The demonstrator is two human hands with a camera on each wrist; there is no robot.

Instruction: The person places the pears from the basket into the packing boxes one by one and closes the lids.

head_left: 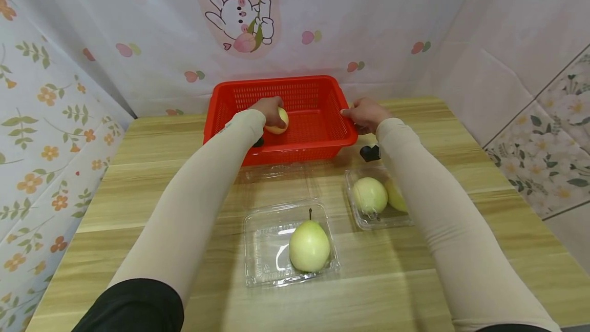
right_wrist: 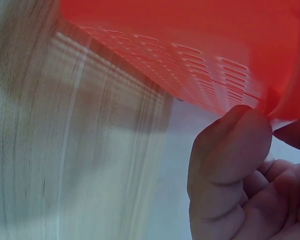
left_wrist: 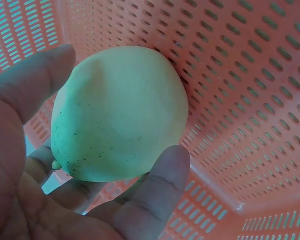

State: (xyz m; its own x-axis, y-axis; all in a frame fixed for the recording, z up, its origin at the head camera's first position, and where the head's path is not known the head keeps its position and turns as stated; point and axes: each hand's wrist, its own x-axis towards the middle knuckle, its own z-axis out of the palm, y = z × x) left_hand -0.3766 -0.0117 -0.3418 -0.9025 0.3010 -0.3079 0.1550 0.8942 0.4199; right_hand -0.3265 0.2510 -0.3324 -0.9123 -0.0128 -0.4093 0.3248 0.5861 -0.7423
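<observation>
A red perforated plastic basket stands at the back of the table. Inside its left part, my left hand holds a pale yellow pear, reaching over the front rim. The left wrist view shows thumb and fingers spread around the pear, its short stem toward the palm and the slotted basket wall behind. On the right side, my right hand pinches the basket's rim; in the right wrist view, a bent finger presses up under the rim's edge, the thumb partly cut off.
A clear plastic clamshell box lies open in front of the basket, its lid toward it, with one pear inside. To the right, partly under my right forearm, another clear box holds two pears. A patterned curtain hangs behind.
</observation>
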